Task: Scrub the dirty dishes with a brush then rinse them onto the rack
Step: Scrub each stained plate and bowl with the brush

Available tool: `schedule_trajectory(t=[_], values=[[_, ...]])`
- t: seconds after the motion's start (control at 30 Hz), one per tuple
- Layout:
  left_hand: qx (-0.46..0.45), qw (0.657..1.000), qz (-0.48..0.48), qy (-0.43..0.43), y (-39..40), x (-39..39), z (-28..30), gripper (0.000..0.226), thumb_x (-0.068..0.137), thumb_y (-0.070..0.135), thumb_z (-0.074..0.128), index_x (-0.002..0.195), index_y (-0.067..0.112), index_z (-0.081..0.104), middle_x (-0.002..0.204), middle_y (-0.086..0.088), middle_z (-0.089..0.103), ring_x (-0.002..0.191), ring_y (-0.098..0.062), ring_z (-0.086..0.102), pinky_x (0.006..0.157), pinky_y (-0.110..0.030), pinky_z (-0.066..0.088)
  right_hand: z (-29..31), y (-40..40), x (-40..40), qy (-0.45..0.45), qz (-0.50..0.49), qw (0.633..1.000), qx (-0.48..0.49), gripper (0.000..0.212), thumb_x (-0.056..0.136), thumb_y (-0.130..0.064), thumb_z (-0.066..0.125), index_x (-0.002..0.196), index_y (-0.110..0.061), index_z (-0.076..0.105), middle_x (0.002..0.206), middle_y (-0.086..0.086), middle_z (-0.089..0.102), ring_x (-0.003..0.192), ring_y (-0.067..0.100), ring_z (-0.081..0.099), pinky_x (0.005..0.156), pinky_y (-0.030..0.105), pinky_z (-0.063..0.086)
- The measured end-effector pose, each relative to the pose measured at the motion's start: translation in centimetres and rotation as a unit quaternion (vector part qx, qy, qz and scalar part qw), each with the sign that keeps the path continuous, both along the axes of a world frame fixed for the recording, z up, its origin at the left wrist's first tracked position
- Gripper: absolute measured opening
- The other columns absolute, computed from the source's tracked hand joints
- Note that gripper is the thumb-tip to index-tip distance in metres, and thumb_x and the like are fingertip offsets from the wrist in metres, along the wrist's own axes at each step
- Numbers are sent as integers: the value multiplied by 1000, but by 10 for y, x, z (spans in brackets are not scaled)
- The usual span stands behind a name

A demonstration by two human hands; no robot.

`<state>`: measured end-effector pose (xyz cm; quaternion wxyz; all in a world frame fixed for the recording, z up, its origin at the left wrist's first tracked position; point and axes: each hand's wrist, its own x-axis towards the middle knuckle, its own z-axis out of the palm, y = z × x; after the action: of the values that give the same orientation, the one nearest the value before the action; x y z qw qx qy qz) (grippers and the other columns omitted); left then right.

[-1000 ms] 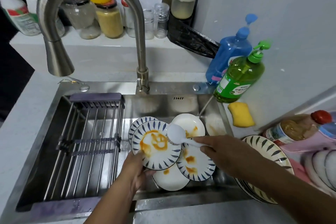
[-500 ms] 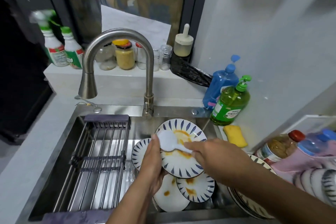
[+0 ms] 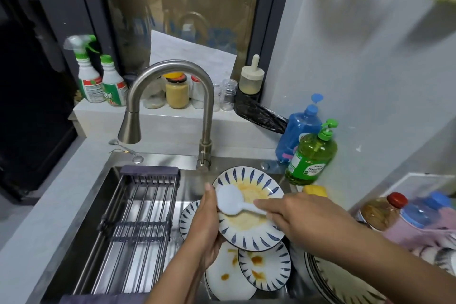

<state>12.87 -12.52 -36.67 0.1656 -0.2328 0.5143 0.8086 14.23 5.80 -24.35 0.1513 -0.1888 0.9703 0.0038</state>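
Note:
My left hand [image 3: 204,227] grips the left rim of a white plate with blue leaf marks [image 3: 249,232], tilted up over the sink. Orange sauce is smeared across its middle. My right hand [image 3: 298,217] holds the handle of a white round-headed brush [image 3: 228,201], whose head presses on the plate's upper left. Below lie more dirty plates [image 3: 265,269] with orange spots in the steel sink [image 3: 108,180]. The metal rack [image 3: 138,217] spans the sink's left half and holds nothing.
The curved faucet [image 3: 170,96] arches over the rack, with no water running. Green soap bottle [image 3: 312,158], blue bottle [image 3: 297,128] and yellow sponge [image 3: 315,190] stand at the sink's right. A stack of plates [image 3: 340,279] sits on the right counter. Jars and spray bottles line the sill.
The plate has been lifted higher and tilted toward me. The brush has swept over it, spreading the sauce into a pale smear. The camera has tipped upward.

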Motion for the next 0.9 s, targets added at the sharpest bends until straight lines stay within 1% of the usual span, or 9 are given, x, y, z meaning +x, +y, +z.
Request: schedule_trajectory(t=[0.17,0.23,0.33,0.43,0.53,0.6,0.7,0.8,0.9], values=[[5,1000,2,22,2,5,12,61,93,73,38,136,35,58,117,-1,77,103,-22,75,81,-42,64,-2,8,-13,75,-21,995,58,49,106,-35,39,149,-51,21,111,-1,58,98,27,64,78,41,54],[-9,998,28,49,-1,4,13,75,80,87,46,137,40,57,125,2,73,111,-22,72,91,-49,60,0,18,-15,89,-50,991,85,53,105,-30,40,150,-52,22,115,-1,59,101,27,64,77,39,52],[-33,993,85,79,-4,-3,-2,92,60,100,51,136,50,54,136,6,66,123,-23,65,101,-57,53,1,31,-5,29,-91,994,51,45,107,-34,33,149,-53,32,109,-2,60,93,21,61,76,37,50],[-11,988,129,89,-2,-5,6,96,60,98,55,142,46,51,141,6,63,128,-22,61,108,-57,48,-8,24,13,-46,-75,996,-28,39,106,-41,37,143,-54,42,109,-8,63,82,9,56,68,31,48],[-11,986,136,94,2,-4,20,86,74,82,48,148,39,46,145,7,59,131,-20,58,114,-53,43,-24,10,22,-83,-61,991,-79,39,105,-42,39,143,-54,42,99,-16,59,77,1,51,65,29,43],[-6,988,132,79,3,-3,22,75,81,75,44,147,39,47,143,6,59,130,-21,58,113,-55,43,-28,12,23,-71,-65,992,-83,40,105,-42,38,142,-55,39,100,-16,62,83,6,54,72,32,48],[8,990,120,67,1,-3,23,44,99,62,40,135,41,53,130,4,66,123,-25,63,105,-59,50,-22,28,21,-28,-78,997,0,40,106,-32,37,141,-49,41,98,-9,62,86,16,61,75,35,52],[10,994,96,56,8,2,22,47,97,63,42,137,41,53,133,0,66,121,-25,64,104,-60,50,-11,34,9,25,-111,991,71,52,106,-21,35,150,-49,30,103,-3,54,96,22,62,73,36,46],[24,997,57,36,17,8,21,68,86,72,44,144,37,51,133,-3,69,119,-27,67,102,-60,52,-6,25,-8,38,-122,992,16,44,107,-34,34,147,-52,34,119,-2,63,104,24,62,82,38,52]])
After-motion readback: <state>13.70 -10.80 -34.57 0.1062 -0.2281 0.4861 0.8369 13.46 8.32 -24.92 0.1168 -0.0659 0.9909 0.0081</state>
